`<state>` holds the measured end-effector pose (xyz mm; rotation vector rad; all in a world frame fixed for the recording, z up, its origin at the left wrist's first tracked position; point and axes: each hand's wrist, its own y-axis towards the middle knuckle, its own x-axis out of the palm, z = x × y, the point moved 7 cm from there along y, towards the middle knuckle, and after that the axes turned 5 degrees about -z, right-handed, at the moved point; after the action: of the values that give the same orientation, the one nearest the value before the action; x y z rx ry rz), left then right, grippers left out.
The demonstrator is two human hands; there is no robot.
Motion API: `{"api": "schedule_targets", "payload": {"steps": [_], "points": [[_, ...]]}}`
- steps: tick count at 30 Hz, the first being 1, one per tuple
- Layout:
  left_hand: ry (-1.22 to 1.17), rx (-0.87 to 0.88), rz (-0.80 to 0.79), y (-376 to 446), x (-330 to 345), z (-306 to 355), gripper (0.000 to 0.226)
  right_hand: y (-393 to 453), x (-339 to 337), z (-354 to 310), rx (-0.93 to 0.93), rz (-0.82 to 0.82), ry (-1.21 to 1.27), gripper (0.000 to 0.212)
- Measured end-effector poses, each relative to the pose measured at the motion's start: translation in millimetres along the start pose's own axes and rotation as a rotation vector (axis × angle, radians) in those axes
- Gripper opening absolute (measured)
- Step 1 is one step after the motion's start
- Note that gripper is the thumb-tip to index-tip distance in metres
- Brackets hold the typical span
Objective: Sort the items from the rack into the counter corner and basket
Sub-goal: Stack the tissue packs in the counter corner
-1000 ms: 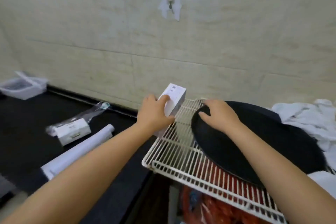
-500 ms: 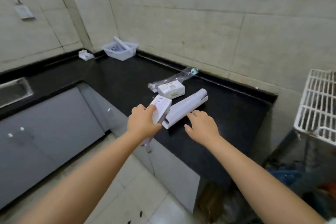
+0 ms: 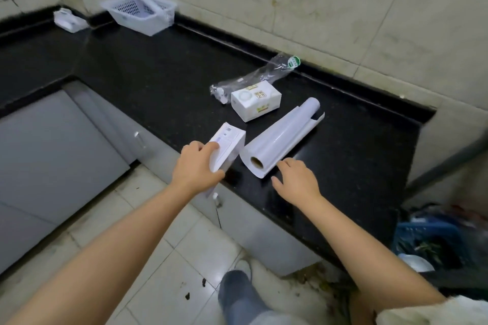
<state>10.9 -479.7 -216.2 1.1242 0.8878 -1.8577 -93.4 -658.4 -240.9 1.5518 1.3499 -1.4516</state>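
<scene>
Head view, only view. Left hand point(image 3: 196, 167) is clamped round the near end of a white box point(image 3: 224, 149), fingers over the top face and thumb underneath; the box juts forward over the counter point(image 3: 148, 82) edge, tilted, far end highest. Gripping by one end leaves the far end free to land first, which probably suits setting it down flat.

Right hand point(image 3: 297, 181) holds nothing: fingers spread, palm down, just above the counter and just beside the open end of a roll point(image 3: 282, 137). Whether the fingertips touch the roll cannot be told. Likely purpose: steadying, or getting ready to take the roll.

Roll lies flat with its loose flap at the far end. Beyond it sits a tissue pack point(image 3: 255, 100), and behind that a clear crushed bottle point(image 3: 260, 76) against the back ledge. These three are close together, well apart from the targets.

Basket point(image 3: 142, 12) stands in the far corner against the wall, something long leaning in it; contents otherwise unclear. A small white item point(image 3: 66, 21) lies just left of it in the corner.

Rack is not in frame.

Judgement: box is in transit and not yet placed. It is over the near counter edge, far from the basket and corner, so a long reach or a step left is needed.
</scene>
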Motion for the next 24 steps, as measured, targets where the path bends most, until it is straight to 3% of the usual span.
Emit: {"api": "schedule_targets", "payload": {"steps": [11,24], "points": [[0.058,0.327,-0.185,116,13,27,0.062,40,16,30,0.275,-0.017,0.187,0.038],[0.183,0.459,-0.329,167,50,22,0.059,44,18,-4,0.685,0.123,0.362,0.041]]}}
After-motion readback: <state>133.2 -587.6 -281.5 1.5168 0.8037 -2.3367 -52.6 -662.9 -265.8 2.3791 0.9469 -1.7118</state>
